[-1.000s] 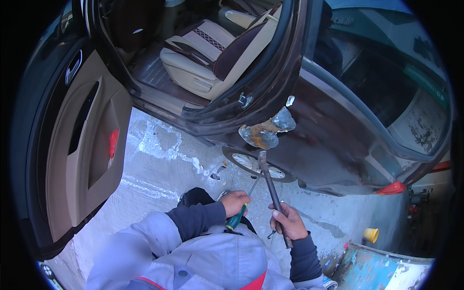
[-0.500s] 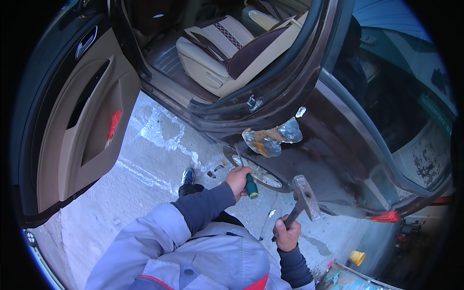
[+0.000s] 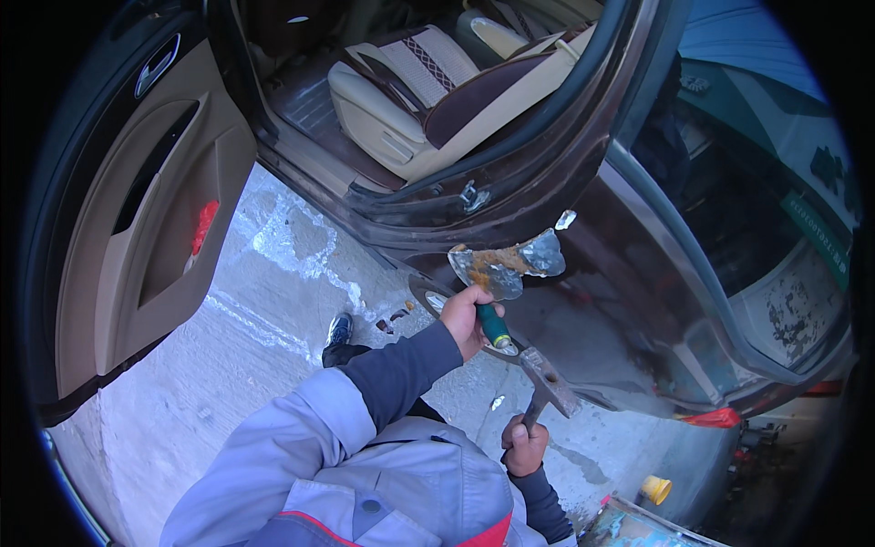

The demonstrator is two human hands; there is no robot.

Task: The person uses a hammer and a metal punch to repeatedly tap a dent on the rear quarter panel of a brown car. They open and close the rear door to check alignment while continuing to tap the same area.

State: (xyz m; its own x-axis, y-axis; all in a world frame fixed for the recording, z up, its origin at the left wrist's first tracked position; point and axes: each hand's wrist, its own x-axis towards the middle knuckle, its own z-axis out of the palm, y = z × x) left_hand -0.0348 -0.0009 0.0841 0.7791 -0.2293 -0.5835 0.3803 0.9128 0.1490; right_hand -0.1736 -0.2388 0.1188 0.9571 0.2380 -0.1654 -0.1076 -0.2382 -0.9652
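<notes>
Head camera: left hand (image 3: 463,324) grips a green-handled screwdriver (image 3: 494,328), six o'clock from the rusty bare-metal patch (image 3: 510,262). Right hand (image 3: 526,447) clasps a hammer (image 3: 550,383).

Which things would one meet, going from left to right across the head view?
Inner door handle, red item, dark shoe, left hand, green tool handle, hammer head, yellow container, red tail lamp.
</notes>
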